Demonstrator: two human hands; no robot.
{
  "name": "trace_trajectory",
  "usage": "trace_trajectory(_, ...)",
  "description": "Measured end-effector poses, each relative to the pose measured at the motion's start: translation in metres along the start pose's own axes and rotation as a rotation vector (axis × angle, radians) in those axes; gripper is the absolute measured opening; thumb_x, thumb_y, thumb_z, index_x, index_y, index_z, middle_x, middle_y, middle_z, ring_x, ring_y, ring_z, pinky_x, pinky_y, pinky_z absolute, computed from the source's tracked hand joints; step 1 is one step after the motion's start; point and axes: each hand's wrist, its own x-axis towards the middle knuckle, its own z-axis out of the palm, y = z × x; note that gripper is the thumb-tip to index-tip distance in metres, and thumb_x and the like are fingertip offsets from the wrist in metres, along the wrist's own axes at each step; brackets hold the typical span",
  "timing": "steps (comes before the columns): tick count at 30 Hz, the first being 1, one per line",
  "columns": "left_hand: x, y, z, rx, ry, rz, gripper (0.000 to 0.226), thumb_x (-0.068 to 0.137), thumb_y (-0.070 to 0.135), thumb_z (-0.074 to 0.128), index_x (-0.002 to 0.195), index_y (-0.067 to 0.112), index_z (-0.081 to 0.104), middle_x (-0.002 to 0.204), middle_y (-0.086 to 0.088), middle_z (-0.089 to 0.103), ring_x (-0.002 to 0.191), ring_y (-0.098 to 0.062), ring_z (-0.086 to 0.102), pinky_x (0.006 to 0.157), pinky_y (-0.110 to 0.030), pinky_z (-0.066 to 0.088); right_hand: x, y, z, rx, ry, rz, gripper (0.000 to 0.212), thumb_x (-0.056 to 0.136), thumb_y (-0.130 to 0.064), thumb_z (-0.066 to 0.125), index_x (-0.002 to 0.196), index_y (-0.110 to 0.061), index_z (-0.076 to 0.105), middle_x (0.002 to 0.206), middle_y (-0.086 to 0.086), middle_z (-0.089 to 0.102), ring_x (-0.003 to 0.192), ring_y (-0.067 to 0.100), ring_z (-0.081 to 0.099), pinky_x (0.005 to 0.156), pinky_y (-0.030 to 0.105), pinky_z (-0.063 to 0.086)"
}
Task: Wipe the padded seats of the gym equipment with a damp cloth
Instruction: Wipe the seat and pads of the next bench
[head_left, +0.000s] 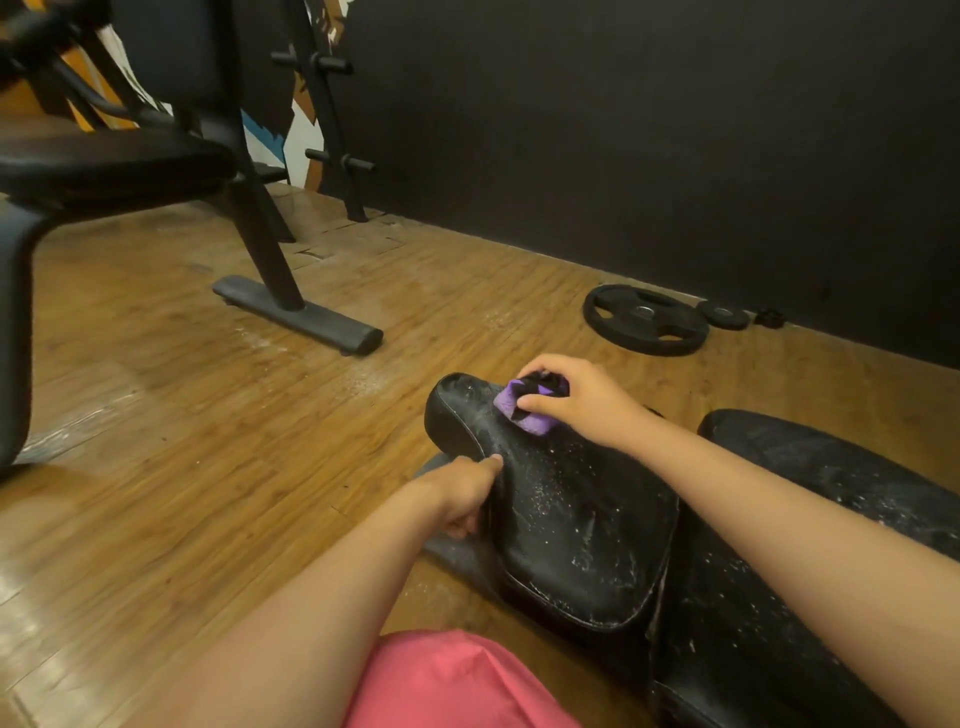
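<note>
Pink fabric (457, 680) closest to the lens, just below the near end of the seat pad (571, 519). Now the grip: right hand (576, 397) closed round a bunched purple cloth (519, 410), fingers curled over the top, pressing it onto the narrow far end of the seat pad. Meanwhile left hand (462, 493) wrapped on the seat pad's left edge, one finger laid on top, the others tucked under the rim, bracing it by the look of things.

Handling guess: cloth light, floppy, easy to wad, probably a bit grabby on vinyl if damp. Best kept as a wad in the palm like this, for pressure straight through the fingers. Seat pad likely firm-ish foam under black vinyl, seam round the rim, worn-looking and flecked white all over. Probably slick once wet, so better steadied by the rim than the top face. No lifting needed.

Right of the seat pad, a second black pad (831, 467), just as speckled. Under and around the seat pad, wood-look floor (208, 389), whitish scuffs off to its left. Beyond the seat pad's far end, a big weight plate (644, 319) and a smaller plate (723, 314) flat on the floor by a black wall (623, 130). Far left of the seat pad, another bench (104, 161) on a black frame, with a plate rack (332, 104) behind.
</note>
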Motion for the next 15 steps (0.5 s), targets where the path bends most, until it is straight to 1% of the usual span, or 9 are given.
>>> trace_trajectory(2, 0.003, -0.007, 0.000, -0.136, 0.006, -0.010, 0.048, 0.102, 0.044, 0.031, 0.121, 0.004, 0.049, 0.081, -0.010, 0.059, 0.060, -0.018, 0.056, 0.054, -0.025, 0.043, 0.011, -0.005, 0.007, 0.017, -0.024, -0.022, 0.020, 0.085, -0.026, 0.070, 0.104, -0.024, 0.065, 0.100, -0.009, 0.066, 0.096, 0.008, 0.060, 0.088, 0.034, 0.052)
trace_trajectory(3, 0.005, -0.012, 0.002, -0.226, 0.025, 0.000, 0.042, 0.102, 0.043, 0.033, 0.121, 0.008, 0.046, 0.081, -0.007, 0.057, 0.059, -0.017, 0.054, 0.054, -0.025, 0.043, 0.016, -0.009, 0.010, 0.018, -0.035, -0.041, 0.020, 0.085, -0.024, 0.070, 0.104, -0.024, 0.064, 0.100, -0.009, 0.066, 0.096, 0.008, 0.060, 0.086, 0.031, 0.052)
trace_trajectory(5, 0.007, -0.021, 0.013, -0.396, 0.097, 0.016, 0.029, 0.101, 0.042, 0.038, 0.111, 0.014, 0.039, 0.081, -0.003, 0.050, 0.062, -0.015, 0.049, 0.056, -0.026, 0.040, 0.026, -0.015, 0.015, 0.009, -0.053, -0.078, 0.021, 0.086, -0.021, 0.069, 0.106, -0.022, 0.064, 0.101, -0.010, 0.065, 0.097, 0.007, 0.060, 0.082, 0.023, 0.050)
trace_trajectory(6, 0.008, -0.023, 0.021, -0.457, 0.135, 0.017, 0.026, 0.101, 0.042, 0.038, 0.105, 0.016, 0.035, 0.083, -0.002, 0.048, 0.065, -0.013, 0.046, 0.059, -0.027, 0.039, 0.030, -0.018, 0.017, 0.001, -0.060, -0.094, 0.022, 0.086, -0.019, 0.069, 0.108, -0.021, 0.064, 0.101, -0.009, 0.065, 0.097, 0.007, 0.059, 0.082, 0.021, 0.048)
trace_trajectory(8, 0.009, -0.021, 0.034, -0.561, 0.201, 0.026, 0.026, 0.102, 0.041, 0.037, 0.102, 0.016, 0.032, 0.091, -0.002, 0.046, 0.075, -0.010, 0.044, 0.073, -0.029, 0.039, 0.038, -0.022, 0.022, -0.034, -0.099, -0.141, 0.026, 0.085, -0.018, 0.069, 0.110, -0.021, 0.064, 0.105, -0.008, 0.064, 0.100, 0.007, 0.058, 0.085, 0.023, 0.047)
trace_trajectory(10, 0.009, -0.016, 0.042, -0.605, 0.261, 0.050, 0.028, 0.102, 0.040, 0.035, 0.105, 0.013, 0.031, 0.092, 0.000, 0.045, 0.084, -0.012, 0.046, 0.087, -0.031, 0.037, 0.043, -0.022, 0.028, -0.158, -0.218, -0.232, 0.032, 0.084, -0.017, 0.069, 0.115, -0.022, 0.063, 0.111, -0.006, 0.062, 0.106, 0.009, 0.054, 0.090, 0.026, 0.044)
trace_trajectory(12, 0.008, -0.011, 0.045, -0.600, 0.316, 0.056, 0.030, 0.103, 0.041, 0.032, 0.107, 0.011, 0.029, 0.095, -0.002, 0.046, 0.096, -0.020, 0.048, 0.096, -0.034, 0.036, 0.050, -0.023, 0.035, -0.322, -0.329, -0.341, 0.036, 0.084, -0.015, 0.069, 0.119, -0.020, 0.062, 0.113, -0.002, 0.059, 0.110, 0.011, 0.048, 0.092, 0.024, 0.037)
trace_trajectory(13, 0.008, -0.009, 0.046, -0.596, 0.340, 0.050, 0.031, 0.103, 0.042, 0.031, 0.107, 0.011, 0.029, 0.097, -0.004, 0.047, 0.102, -0.025, 0.049, 0.098, -0.036, 0.035, 0.054, -0.025, 0.038, -0.364, -0.348, -0.376, 0.037, 0.084, -0.013, 0.069, 0.120, -0.017, 0.062, 0.111, -0.001, 0.058, 0.110, 0.012, 0.046, 0.090, 0.023, 0.034)
trace_trajectory(15, 0.010, -0.009, 0.048, -0.600, 0.375, 0.033, 0.033, 0.102, 0.045, 0.030, 0.104, 0.013, 0.029, 0.097, -0.006, 0.049, 0.107, -0.028, 0.050, 0.096, -0.037, 0.034, 0.068, -0.027, 0.043, -0.378, -0.335, -0.417, 0.036, 0.084, -0.013, 0.069, 0.119, -0.014, 0.064, 0.108, -0.002, 0.057, 0.107, 0.016, 0.046, 0.088, 0.024, 0.034)
